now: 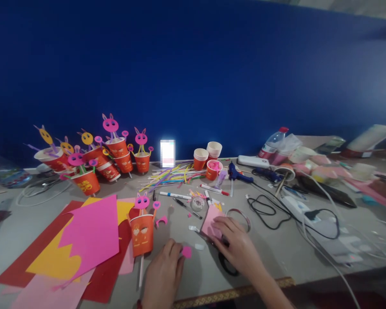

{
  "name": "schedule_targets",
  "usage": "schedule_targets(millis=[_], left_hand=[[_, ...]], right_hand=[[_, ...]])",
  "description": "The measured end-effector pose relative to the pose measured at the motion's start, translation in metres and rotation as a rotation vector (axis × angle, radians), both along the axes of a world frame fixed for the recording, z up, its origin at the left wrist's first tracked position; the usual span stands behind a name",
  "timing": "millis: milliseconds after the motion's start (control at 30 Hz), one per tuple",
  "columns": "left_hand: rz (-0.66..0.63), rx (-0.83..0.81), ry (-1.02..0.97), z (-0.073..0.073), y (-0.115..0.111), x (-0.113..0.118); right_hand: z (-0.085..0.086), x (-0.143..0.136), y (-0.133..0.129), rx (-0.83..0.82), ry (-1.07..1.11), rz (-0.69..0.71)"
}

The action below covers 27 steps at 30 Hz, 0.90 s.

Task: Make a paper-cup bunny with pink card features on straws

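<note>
Right now, your left fingers are narrow, pinching the small pink piece (186, 252) by its edge, just in from the near edge of the table (186, 283). Your right fingers lie over the pale pink paper (209, 224), farther from that edge; whether they grip it or only rest on it, you cannot tell. Keep the left pinch light and on the rim, since thin paper probably creases easily, and leave its face in view. With the right, spread the pressure over several fingertips so the sheet neither slides nor buckles, and mind the black loop (228, 264) under your palm, which could snag

As for pose, your left hand (164, 270) comes up from the near edge, knuckles high and fingers curled toward the middle. Your right hand (239, 246) reaches in over the near edge with its forearm slanting left, palm down, thumb nearer you than the index finger. The two stand apart, with a white scrap (199, 246) between them

Beside your left hand, the orange cup (142, 236) stands upright on its stick, and coloured sheets (93, 236) spread toward the near left corner. Decorated cups (117, 148) line the far edge on the left; the glue gun (239, 174) lies toward the far edge, right of centre, and cables (266, 210) run toward the right edge
</note>
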<state>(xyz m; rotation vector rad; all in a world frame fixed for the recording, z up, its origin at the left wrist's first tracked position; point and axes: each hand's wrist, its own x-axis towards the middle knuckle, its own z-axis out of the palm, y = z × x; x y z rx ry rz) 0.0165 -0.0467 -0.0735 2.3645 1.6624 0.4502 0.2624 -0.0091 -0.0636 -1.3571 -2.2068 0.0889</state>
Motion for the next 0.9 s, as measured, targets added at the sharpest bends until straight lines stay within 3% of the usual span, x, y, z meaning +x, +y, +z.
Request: schedule_targets(millis=[100,267,467,600,733,900], left_hand=[[-0.02,0.018,0.042,-0.003,0.0,0.0],[-0.037,-0.035,0.077,-0.001,0.0,0.0],[-0.017,-0.023,-0.021,-0.004,-0.001,0.0],[-0.007,0.019,-0.086,-0.016,-0.002,-0.003],[-0.004,0.083,-0.127,-0.021,-0.004,-0.005],[-0.016,0.112,-0.21,-0.007,-0.005,-0.004]], right_hand=[[0.004,-0.011,0.004,-0.04,0.026,0.026],[0.006,-0.008,0.018,-0.089,0.06,-0.054],[0.022,0.034,0.036,-0.144,-0.054,-0.267],[0.032,0.061,0.024,-0.278,-0.103,-0.265],[0.023,0.071,0.006,-0.327,-0.104,-0.147],[0.007,0.081,0.005,-0.193,0.015,-0.162]])
